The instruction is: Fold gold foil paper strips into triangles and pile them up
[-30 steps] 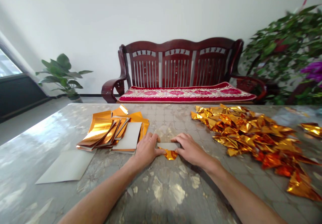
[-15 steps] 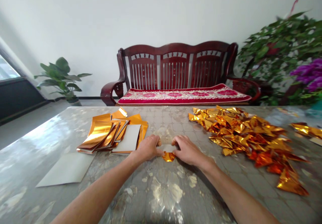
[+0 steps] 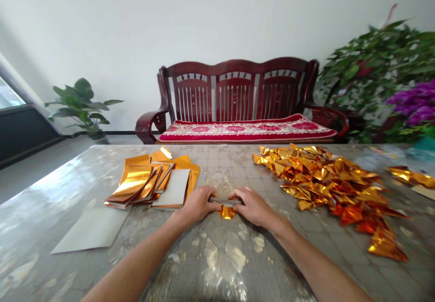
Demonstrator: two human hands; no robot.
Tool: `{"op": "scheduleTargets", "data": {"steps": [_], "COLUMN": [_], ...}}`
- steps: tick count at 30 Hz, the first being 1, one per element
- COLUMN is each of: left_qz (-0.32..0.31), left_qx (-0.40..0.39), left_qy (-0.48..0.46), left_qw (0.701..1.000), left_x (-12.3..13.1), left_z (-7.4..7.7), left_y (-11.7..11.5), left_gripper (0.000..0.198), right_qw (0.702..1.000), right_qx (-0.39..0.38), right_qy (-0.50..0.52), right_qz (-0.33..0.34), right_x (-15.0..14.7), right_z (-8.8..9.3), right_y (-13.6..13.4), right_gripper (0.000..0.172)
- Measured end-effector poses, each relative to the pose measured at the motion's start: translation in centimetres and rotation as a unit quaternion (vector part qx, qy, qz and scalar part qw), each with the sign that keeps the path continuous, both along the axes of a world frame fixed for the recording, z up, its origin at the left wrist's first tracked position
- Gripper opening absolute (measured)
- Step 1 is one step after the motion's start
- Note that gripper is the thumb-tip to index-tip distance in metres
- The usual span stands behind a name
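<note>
Between my hands, at the middle of the table, is a sheet of gold foil paper [image 3: 226, 212], partly folded, its pale backing showing as a narrow band above the gold. My left hand [image 3: 200, 202] pinches its left end between thumb and fingers. At the right end my right hand [image 3: 250, 204] grips it the same way. Just left of my left hand lies a loose stack of gold foil sheets [image 3: 136, 175], with one sheet's pale back [image 3: 173, 187] facing up. A heap of folded gold foil pieces [image 3: 322, 179] spreads to the right of my right hand.
A single pale sheet [image 3: 91, 229] lies flat at the left of the patterned table [image 3: 190, 266]. Clear plastic [image 3: 379, 156] and more gold foil [image 3: 411, 175] sit at the far right. Beyond the table stand a wooden bench [image 3: 234, 93] and potted plants [image 3: 83, 105].
The pale part of the foil paper between my fingers has narrowed to a thin strip as the paper folds over. Both hands keep their pinch in nearly the same place.
</note>
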State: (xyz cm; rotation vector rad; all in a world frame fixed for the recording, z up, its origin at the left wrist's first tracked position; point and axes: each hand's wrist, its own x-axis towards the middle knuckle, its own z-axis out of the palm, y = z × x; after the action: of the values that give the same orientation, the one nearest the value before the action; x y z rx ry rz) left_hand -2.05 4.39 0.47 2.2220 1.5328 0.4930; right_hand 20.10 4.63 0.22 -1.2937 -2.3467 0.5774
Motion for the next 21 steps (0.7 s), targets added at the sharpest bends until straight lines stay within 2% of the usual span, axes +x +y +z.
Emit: {"op": "scheduleTargets", "data": {"steps": [4,7,12,15,21], "left_qz": [-0.005,-0.011,-0.046,-0.081,-0.118], "left_qx": [0.04,0.095,0.172,0.202,0.185], "left_qy": [-0.043,-0.037,0.104,0.171,0.225], "left_qw": [0.998,0.995,0.979,0.961,0.949], "left_x": [-0.2,-0.1,0.0,-0.1,-0.4], "left_z": [-0.7,-0.9,-1.1,-1.2,-0.8], "left_y": [-1.1,-2.0,-3.0,-3.4,-4.1], "left_gripper": [0.005,0.011,0.018,0.015,0.009], "right_qw": [0.999,0.998,0.991,0.985,0.975], "right_qx": [0.03,0.06,0.124,0.155,0.18], "right_qy": [0.017,0.028,0.01,-0.017,-0.07], "right_qz": [0.012,0.02,0.05,0.073,0.108], "right_x": [0.2,0.3,0.5,0.6,0.9], "right_z": [-0.4,-0.6,-0.8,-0.6,0.1], "right_y": [-0.4,-0.8,-1.3,-1.5,-2.1], "right_gripper": [0.021,0.018,0.021,0.025,0.028]}}
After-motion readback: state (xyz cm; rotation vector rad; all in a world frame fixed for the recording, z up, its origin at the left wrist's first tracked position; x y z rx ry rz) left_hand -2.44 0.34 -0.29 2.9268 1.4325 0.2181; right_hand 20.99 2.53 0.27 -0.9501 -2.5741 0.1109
